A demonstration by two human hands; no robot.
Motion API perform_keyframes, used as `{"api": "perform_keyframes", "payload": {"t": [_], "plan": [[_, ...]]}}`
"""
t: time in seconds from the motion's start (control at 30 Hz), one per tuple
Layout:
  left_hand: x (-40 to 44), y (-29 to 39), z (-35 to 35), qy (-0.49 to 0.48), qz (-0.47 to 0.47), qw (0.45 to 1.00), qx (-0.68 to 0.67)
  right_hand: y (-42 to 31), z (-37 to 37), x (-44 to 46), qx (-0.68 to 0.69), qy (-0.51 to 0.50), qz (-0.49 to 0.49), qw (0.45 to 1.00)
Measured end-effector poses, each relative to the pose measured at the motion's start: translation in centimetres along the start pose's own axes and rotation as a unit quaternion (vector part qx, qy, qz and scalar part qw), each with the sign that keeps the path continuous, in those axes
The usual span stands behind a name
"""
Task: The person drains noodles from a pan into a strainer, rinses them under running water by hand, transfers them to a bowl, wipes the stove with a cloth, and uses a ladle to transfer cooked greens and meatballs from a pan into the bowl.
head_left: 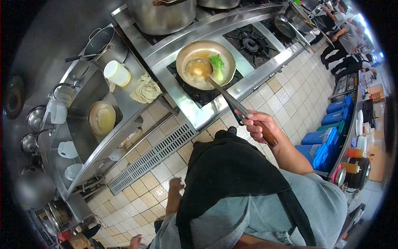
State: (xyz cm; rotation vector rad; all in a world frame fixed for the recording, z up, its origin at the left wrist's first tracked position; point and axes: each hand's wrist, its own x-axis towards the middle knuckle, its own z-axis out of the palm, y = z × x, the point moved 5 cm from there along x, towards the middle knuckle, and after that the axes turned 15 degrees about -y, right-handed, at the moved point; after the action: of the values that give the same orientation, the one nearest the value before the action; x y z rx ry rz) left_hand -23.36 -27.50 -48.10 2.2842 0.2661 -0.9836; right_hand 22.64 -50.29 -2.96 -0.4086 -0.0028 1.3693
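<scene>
My right hand (260, 126) is closed round the wooden end of a long-handled ladle (226, 94). Its round bowl rests inside a frying pan (182, 58) on the near stove burner, with golden-brown liquid in it. Beside the bowl lies a piece of bok choy (217, 66), green leaves up and pale stem down. The pan's handle runs below the ladle's shaft, its dark tip just short of my fingers. My left hand (176, 185) hangs low by my apron (232, 166), holding nothing, its fingers loosely bent and partly visible.
A large stockpot (161, 18) stands behind the pan. To the left, a sink counter holds a pot (108, 47), a white container (117, 73), a crumpled cloth (146, 89) and another pan (102, 118). Blue bins (319, 143) line the right side; people (350, 37) stand farther off.
</scene>
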Motion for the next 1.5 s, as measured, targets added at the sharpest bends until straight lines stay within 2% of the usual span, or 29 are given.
{"api": "perform_keyframes", "payload": {"t": [0.13,0.2,0.23,0.3,0.33,0.37,0.43,0.5,0.57,0.63,0.73,0.77,0.83,0.9,0.97,1.0,1.03,1.1,1.13,1.17,1.23,1.3,1.37,1.43,1.5], "plan": [[-2.7,0.8,0.8,0.015,-0.035,0.996,-0.084,0.0,1.3,-0.9,-0.054,0.027,0.004,0.998],[-4.2,2.4,0.1,0.023,-0.056,0.988,-0.139,0.0,1.8,-1.9,-0.160,0.065,0.027,0.985],[-3.6,1.6,-0.8,0.097,0.060,0.979,-0.170,0.0,1.9,-2.2,-0.160,0.068,0.027,0.984],[-4.3,4.4,-5.7,0.113,0.061,0.990,-0.055,-0.1,2.0,-2.9,-0.192,0.066,0.017,0.979],[-4.5,4.0,-8.5,0.152,-0.060,0.886,-0.434,-0.1,2.0,-3.2,-0.191,0.067,0.018,0.979],[-4.7,4.2,-9.0,0.165,-0.171,0.631,-0.739,-0.1,1.9,-3.7,-0.209,0.078,0.021,0.975],[-4.3,4.3,-12.9,0.186,-0.140,0.631,-0.740,0.0,1.9,-4.3,-0.225,0.092,0.022,0.970],[-3.7,4.3,-15.7,0.196,-0.178,0.657,-0.706,0.0,1.9,-4.8,-0.284,0.102,0.032,0.953],[-3.3,4.6,-17.1,0.204,-0.173,0.651,-0.711,0.1,1.6,-5.2,-0.330,0.116,0.031,0.936],[-2.7,4.9,-17.8,0.183,-0.138,0.668,-0.708,0.1,1.5,-5.3,-0.374,0.129,0.031,0.918],[-2.0,5.5,-16.5,0.159,-0.154,0.686,-0.693,-0.8,1.8,-5.2,-0.543,0.214,0.012,0.812],[-2.0,5.9,-15.9,0.157,-0.163,0.693,-0.685,-0.9,1.8,-4.8,-0.543,0.217,0.010,0.811],[-2.0,6.5,-14.4,0.127,-0.181,0.697,-0.682,-1.4,1.1,-4.2,-0.602,0.277,0.007,0.749],[-2.9,8.3,-13.6,0.103,-0.207,0.705,-0.670,-1.6,0.1,-3.4,-0.613,0.280,0.000,0.739],[-3.6,9.1,-12.9,0.094,-0.198,0.710,-0.669,-1.4,-0.1,-2.3,-0.577,0.268,-0.015,0.772],[-3.5,8.8,-11.9,0.102,-0.189,0.711,-0.670,-1.1,-0.3,-1.6,-0.529,0.235,-0.026,0.815],[-3.3,8.4,-11.2,0.111,-0.179,0.712,-0.670,-1.1,-0.7,-1.3,-0.531,0.233,-0.025,0.815],[-3.7,8.6,-11.1,0.104,-0.171,0.706,-0.680,-0.4,-1.2,-0.2,-0.387,0.174,-0.023,0.905],[-3.9,8.6,-11.1,0.111,-0.178,0.701,-0.682,-0.1,-0.8,0.2,-0.340,0.157,-0.034,0.926],[-4.1,8.6,-11.0,0.118,-0.186,0.696,-0.683,-0.3,-0.4,0.2,-0.341,0.155,-0.031,0.927],[-4.5,8.5,-11.0,0.122,-0.189,0.689,-0.689,0.0,0.3,0.8,-0.161,0.099,-0.029,0.982],[-4.8,8.3,-11.1,0.125,-0.193,0.681,-0.695,-0.5,-0.3,0.8,-0.109,0.065,-0.030,0.992],[-4.9,8.2,-11.1,0.138,-0.190,0.670,-0.704,-0.3,0.3,1.1,0.053,-0.016,-0.027,0.998],[-5.0,8.0,-10.5,0.144,-0.191,0.663,-0.709,-0.4,1.6,0.8,0.043,-0.030,-0.022,0.998],[-5.0,7.9,-10.2,0.149,-0.189,0.658,-0.713,-0.9,2.1,-0.1,-0.130,0.052,-0.037,0.990]]}}
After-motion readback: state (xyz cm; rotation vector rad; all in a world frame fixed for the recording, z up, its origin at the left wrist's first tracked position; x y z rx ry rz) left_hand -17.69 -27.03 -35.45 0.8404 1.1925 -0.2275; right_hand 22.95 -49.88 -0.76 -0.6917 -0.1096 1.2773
